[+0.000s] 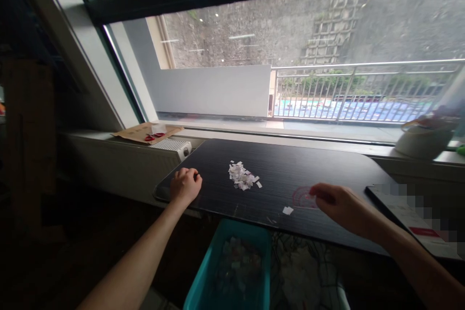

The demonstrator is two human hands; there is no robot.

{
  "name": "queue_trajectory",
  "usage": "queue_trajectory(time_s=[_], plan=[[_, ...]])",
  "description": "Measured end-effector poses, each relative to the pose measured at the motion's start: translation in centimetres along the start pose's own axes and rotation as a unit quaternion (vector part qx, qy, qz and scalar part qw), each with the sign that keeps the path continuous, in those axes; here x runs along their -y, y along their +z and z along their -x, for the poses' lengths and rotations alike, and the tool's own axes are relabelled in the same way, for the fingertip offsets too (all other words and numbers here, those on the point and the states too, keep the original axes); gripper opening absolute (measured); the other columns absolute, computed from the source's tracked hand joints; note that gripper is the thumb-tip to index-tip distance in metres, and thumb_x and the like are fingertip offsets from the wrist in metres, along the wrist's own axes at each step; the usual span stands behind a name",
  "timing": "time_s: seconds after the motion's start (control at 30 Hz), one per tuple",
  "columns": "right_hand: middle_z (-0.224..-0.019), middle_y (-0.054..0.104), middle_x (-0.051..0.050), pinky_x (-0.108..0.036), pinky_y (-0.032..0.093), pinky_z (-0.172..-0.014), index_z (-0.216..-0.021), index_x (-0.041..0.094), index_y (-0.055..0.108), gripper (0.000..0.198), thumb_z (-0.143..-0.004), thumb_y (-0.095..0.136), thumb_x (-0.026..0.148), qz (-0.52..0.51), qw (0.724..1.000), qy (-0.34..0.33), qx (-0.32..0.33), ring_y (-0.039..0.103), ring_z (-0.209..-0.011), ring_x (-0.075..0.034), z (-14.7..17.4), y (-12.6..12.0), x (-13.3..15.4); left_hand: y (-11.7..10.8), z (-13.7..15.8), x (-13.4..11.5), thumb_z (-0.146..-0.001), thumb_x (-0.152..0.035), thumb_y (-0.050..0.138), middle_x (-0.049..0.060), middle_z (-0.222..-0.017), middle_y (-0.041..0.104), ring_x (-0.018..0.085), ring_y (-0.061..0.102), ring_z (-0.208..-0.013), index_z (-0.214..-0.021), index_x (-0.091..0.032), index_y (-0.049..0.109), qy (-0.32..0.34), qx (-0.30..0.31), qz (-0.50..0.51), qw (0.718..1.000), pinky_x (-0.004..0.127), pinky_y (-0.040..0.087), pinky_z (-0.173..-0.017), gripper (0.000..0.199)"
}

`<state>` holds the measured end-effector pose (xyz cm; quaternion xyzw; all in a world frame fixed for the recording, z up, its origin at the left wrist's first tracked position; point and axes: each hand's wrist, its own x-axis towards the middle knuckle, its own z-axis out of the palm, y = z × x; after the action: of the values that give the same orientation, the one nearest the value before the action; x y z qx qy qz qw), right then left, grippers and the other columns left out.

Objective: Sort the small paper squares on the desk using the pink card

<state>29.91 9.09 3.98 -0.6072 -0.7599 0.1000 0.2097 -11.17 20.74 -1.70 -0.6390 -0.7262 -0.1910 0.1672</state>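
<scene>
- The left hand (185, 186) is curled into a loose fist over the left end of the dark wood-grain tabletop (308, 160); I see nothing in it, though the palm is hidden from me.
- The right hand (334, 201) has its fingers bent inward beside a red scribble (301, 197); how tightly they close, or on what, I cannot tell.
- Between the hands, nearer the left, sits a heap of paper scraps (243, 177), not touched by either hand.
- A couple of bits of white paper (288, 210) lie apart from it, near the front edge.
- As I judge it, the paper is already in small pieces and mostly gathered, but the heap and the strays remain on the tabletop.
- Just below the front edge stands a teal bin (209, 256) with litter inside, too dim to make out.
- Farther off, red-handled scissors (149, 137) lie unused on brown paper (132, 131) by the radiator (172, 145).
</scene>
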Motion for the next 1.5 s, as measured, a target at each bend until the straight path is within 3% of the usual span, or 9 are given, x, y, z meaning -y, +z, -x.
queue_trajectory(time_s=[0.33, 0.67, 0.83, 1.0, 1.2, 1.37, 1.5], plan=[[-0.066, 0.065, 0.001, -0.024, 0.037, -0.055, -0.088, 0.021, 0.066, 0.023, -0.083, 0.045, 0.028, -0.015, 0.999, -0.031, 0.028, 0.053, -0.057, -0.013, -1.0, 1.2, 2.1, -0.2, 0.0, -0.1, -0.085, -0.027, 0.051, 0.010, -0.100, 0.062, 0.029, 0.056, -0.094, -0.094, -0.019, 0.068, -0.001, 0.005, -0.005, 1.000, 0.036, 0.044, -0.079, 0.021], [-0.061, 0.064, 0.001, -0.025, 0.037, -0.053, -0.086, 0.021, 0.068, 0.021, -0.081, 0.048, 0.028, 0.005, 1.000, -0.015, 0.004, 0.053, -0.054, -0.014, 0.3, 0.1, 0.1, -0.2, 0.0, 0.0, -0.084, -0.027, 0.050, 0.011, -0.101, 0.062, 0.030, 0.055, -0.095, -0.094, -0.019, 0.068, -0.001, 0.005, -0.001, 1.000, 0.036, 0.044, -0.077, 0.022], [-0.072, 0.069, -0.001, -0.026, 0.041, -0.059, -0.094, 0.021, 0.067, 0.024, -0.084, 0.047, 0.030, -0.022, 0.999, -0.023, -0.005, 0.059, -0.062, -0.016, 0.3, 0.4, 0.9, -0.2, 0.0, 0.0, -0.084, -0.027, 0.050, 0.011, -0.101, 0.062, 0.030, 0.055, -0.094, -0.095, -0.018, 0.067, -0.001, 0.005, 0.000, 1.000, 0.037, 0.044, -0.076, 0.022], [-0.063, 0.063, 0.001, -0.024, 0.037, -0.054, -0.085, 0.022, 0.066, 0.020, -0.083, 0.046, 0.026, 0.004, 0.999, -0.026, 0.032, 0.053, -0.056, -0.014, 0.9, -0.2, 1.6, -0.2, 0.0, 0.0, -0.084, -0.028, 0.050, 0.011, -0.101, 0.062, 0.030, 0.055, -0.095, -0.095, -0.019, 0.067, -0.001, 0.006, -0.002, 1.000, 0.036, 0.044, -0.075, 0.022], [-0.065, 0.064, 0.001, -0.024, 0.039, -0.053, -0.084, 0.022, 0.069, 0.021, -0.082, 0.049, 0.028, -0.039, 0.996, -0.012, 0.075, 0.052, -0.056, -0.013, 2.7, -1.4, 0.1, -0.2, 0.0, 0.0, -0.084, -0.028, 0.050, 0.010, -0.101, 0.062, 0.029, 0.055, -0.095, -0.094, -0.020, 0.067, -0.004, 0.005, -0.001, 1.000, 0.036, 0.044, -0.076, 0.022], [-0.070, 0.067, -0.001, -0.026, 0.045, -0.058, -0.085, 0.020, 0.069, 0.021, -0.080, 0.051, 0.030, -0.077, 0.997, -0.001, 0.030, 0.056, -0.060, -0.015, 2.3, -0.5, -1.2, -0.2, -0.1, -0.1, -0.084, -0.027, 0.050, 0.011, -0.101, 0.062, 0.029, 0.055, -0.094, -0.094, -0.019, 0.067, -0.003, 0.005, 0.000, 1.000, 0.036, 0.044, -0.077, 0.022], [-0.071, 0.067, -0.001, -0.026, 0.046, -0.060, -0.085, 0.019, 0.069, 0.020, -0.080, 0.052, 0.028, -0.093, 0.995, 0.001, 0.043, 0.057, -0.062, -0.016, 2.2, 0.1, -1.9, -0.2, -0.1, -0.1, -0.084, -0.028, 0.050, 0.011, -0.100, 0.062, 0.030, 0.055, -0.094, -0.094, -0.019, 0.067, -0.003, 0.008, -0.003, 1.000, 0.036, 0.044, -0.076, 0.022]])
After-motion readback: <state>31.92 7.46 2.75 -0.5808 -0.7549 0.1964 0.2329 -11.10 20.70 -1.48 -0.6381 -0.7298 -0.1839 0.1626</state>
